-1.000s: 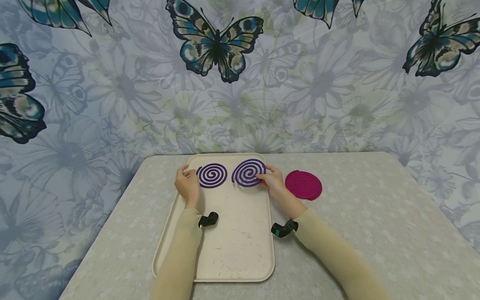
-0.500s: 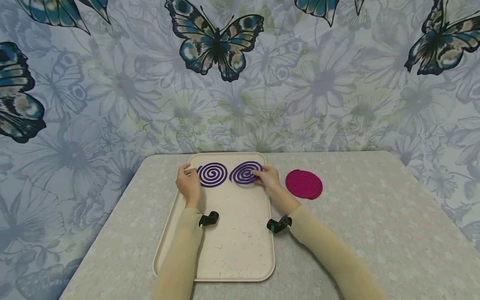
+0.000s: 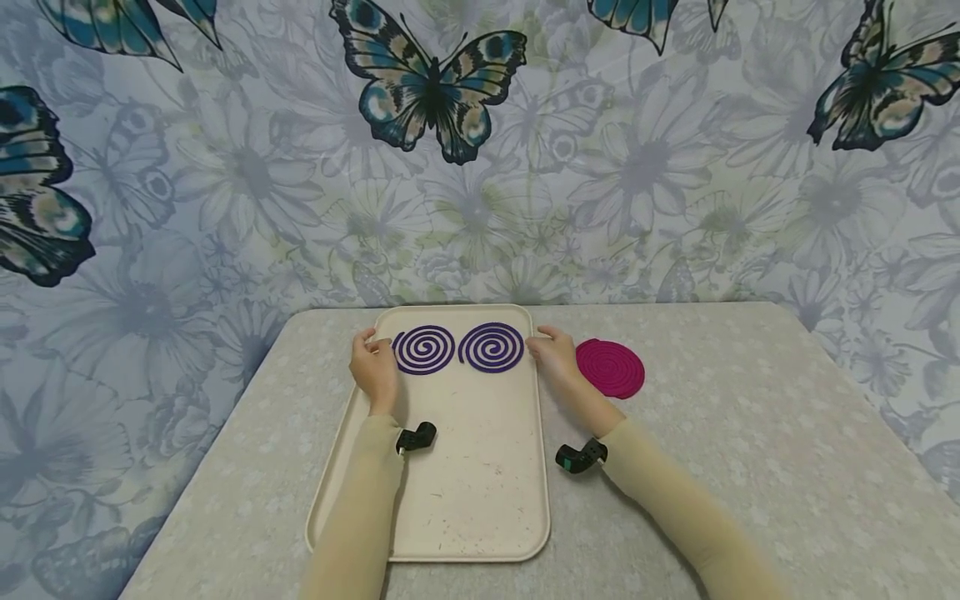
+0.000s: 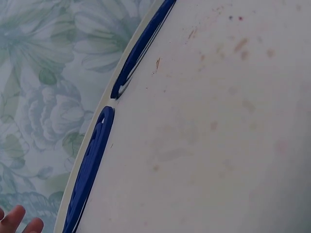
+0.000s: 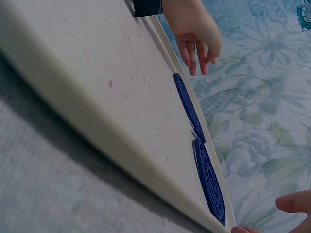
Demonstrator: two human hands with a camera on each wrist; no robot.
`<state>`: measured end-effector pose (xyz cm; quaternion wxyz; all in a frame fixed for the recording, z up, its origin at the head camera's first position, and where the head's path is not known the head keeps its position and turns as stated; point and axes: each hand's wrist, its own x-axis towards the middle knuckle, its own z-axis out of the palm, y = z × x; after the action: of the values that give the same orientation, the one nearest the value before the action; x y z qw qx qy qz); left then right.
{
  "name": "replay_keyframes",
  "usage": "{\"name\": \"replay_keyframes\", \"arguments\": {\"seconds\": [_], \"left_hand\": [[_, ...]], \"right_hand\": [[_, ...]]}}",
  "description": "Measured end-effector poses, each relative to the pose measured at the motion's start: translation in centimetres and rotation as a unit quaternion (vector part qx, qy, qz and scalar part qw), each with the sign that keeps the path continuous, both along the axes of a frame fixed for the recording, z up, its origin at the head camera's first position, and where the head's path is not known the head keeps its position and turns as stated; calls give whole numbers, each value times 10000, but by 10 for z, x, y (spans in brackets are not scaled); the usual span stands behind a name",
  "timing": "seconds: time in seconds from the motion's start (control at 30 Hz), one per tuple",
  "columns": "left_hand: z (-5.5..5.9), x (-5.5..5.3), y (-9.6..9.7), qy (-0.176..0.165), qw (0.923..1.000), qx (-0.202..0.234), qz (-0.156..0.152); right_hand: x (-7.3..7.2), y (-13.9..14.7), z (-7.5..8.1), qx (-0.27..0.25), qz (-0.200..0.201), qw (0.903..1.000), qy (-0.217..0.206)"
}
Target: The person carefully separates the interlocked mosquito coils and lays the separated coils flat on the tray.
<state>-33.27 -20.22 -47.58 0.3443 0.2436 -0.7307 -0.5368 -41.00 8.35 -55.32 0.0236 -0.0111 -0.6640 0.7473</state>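
Note:
Two purple spiral coils lie side by side along the far end of a cream tray (image 3: 465,467). The left spiral coil (image 3: 424,350) has my left hand (image 3: 375,375) by its outer edge, fingers loosely bent and holding nothing. In the left wrist view only some fingertips (image 4: 13,219) show at the lower left corner. To the right of the right spiral coil (image 3: 492,348), my right hand (image 3: 558,358) is at the tray's right rim, with thumb and fingers apart in the right wrist view. Both coils lie flat, seen edge-on as blue in the wrist views.
A tightly wound magenta coil (image 3: 611,369) lies on the table (image 3: 750,433) right of the tray, partly behind my right hand. Small dark specks dot the tray's near part. A wall with butterflies (image 3: 432,92) rises behind the table.
My right hand lowered the right purple coil flat onto the tray beside the left one, released it and drew back to the right. The left hand has stayed almost still.

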Motion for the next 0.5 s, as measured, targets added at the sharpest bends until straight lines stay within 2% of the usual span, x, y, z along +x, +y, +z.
{"name": "replay_keyframes", "arguments": {"seconds": [0.13,0.2,0.27,0.37,0.5], "left_hand": [[1,0,7,4,9999,108,-90],[2,0,13,73,9996,219,-165],[2,1,23,151,9987,363,-317],[2,4,44,236,9962,493,-680],[5,8,80,196,9896,476,-1342]], "right_hand": [[47,19,62,227,174,9987,-430],[72,27,99,473,289,9949,-847],[90,36,120,590,363,9930,-956],[97,58,124,634,445,9925,-942],[96,88,111,811,211,9943,-667]]}}
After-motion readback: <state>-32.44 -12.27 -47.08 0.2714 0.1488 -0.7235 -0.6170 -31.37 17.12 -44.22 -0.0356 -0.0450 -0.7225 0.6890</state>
